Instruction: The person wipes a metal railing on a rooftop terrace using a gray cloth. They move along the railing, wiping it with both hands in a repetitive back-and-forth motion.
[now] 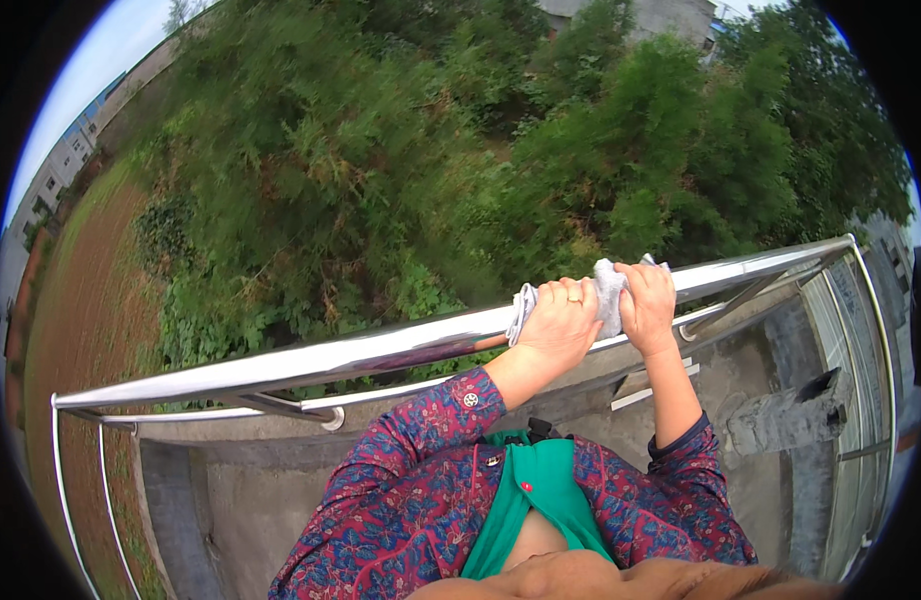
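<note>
A light grey cloth (pixel 610 294) is wrapped over the top rail of a shiny metal railing (pixel 400 339). My left hand (pixel 558 319), with a ring on one finger, grips the cloth around the rail; a folded end sticks out at its left side. Close by on the right, my right hand (pixel 650 306) is closed over another part of the cloth on the same rail, with a corner showing above the fingers. Between both hands the cloth bulges upward. The palms and the rail surface under the cloth are hidden.
Below the top rail runs a thinner lower rail (pixel 423 388) on a concrete parapet (pixel 280 430). A block-built chimney-like stub (pixel 787 420) stands at the right, near pale strips (pixel 655 384) on the floor. Trees (pixel 430 172) grow beyond the railing, with a brown field (pixel 93 300) at the left.
</note>
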Available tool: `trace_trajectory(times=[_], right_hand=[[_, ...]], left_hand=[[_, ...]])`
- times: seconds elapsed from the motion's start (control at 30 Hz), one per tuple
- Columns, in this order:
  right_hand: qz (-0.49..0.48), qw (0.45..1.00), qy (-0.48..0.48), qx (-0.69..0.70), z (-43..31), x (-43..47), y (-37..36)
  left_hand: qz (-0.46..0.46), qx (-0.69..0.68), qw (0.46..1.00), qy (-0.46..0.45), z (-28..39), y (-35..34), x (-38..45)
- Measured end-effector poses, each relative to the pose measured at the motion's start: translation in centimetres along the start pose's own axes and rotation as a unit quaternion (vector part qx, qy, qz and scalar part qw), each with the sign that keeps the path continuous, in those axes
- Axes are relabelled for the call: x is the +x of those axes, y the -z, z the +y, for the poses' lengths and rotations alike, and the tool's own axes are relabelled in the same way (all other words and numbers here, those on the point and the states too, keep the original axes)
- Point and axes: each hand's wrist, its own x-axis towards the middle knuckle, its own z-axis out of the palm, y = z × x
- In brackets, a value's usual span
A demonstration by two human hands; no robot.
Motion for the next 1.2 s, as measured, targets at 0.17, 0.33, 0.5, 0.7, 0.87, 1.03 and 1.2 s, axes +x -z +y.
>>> trace_trajectory(times=[0.17, 0.33, 0.5, 0.7, 0.87, 1.03, 1.2], right_hand=[[-0.011, 1.000, 0.016, 0.012, -7.0, 1.9, -1.1], [-0.029, 0.993, 0.068, 0.089, -21.1, 4.1, -5.6], [-0.025, 0.971, 0.165, 0.172, -37.9, 7.2, -9.7], [0.051, 0.963, 0.208, 0.160, -50.9, 9.2, -13.8], [0.048, 0.958, 0.199, 0.200, -48.6, 8.9, -13.8], [0.005, 0.965, 0.176, 0.193, -36.1, 7.0, -10.5], [-0.035, 0.987, 0.098, 0.124, -20.0, 4.3, -5.1]], left_hand=[[-0.019, -0.047, 0.997, 0.051, -4.2, 3.5, -3.8], [0.009, -0.033, 0.992, 0.121, -14.5, 10.7, -13.9], [-0.004, 0.106, 0.979, 0.171, -25.7, 17.9, -25.0], [-0.039, 0.121, 0.965, 0.228, -34.8, 24.5, -34.1], [-0.062, 0.137, 0.965, 0.215, -33.9, 23.6, -32.8], [-0.081, 0.100, 0.974, 0.189, -25.7, 18.8, -24.6], [-0.142, -0.010, 0.978, 0.152, -15.5, 13.0, -14.2]])
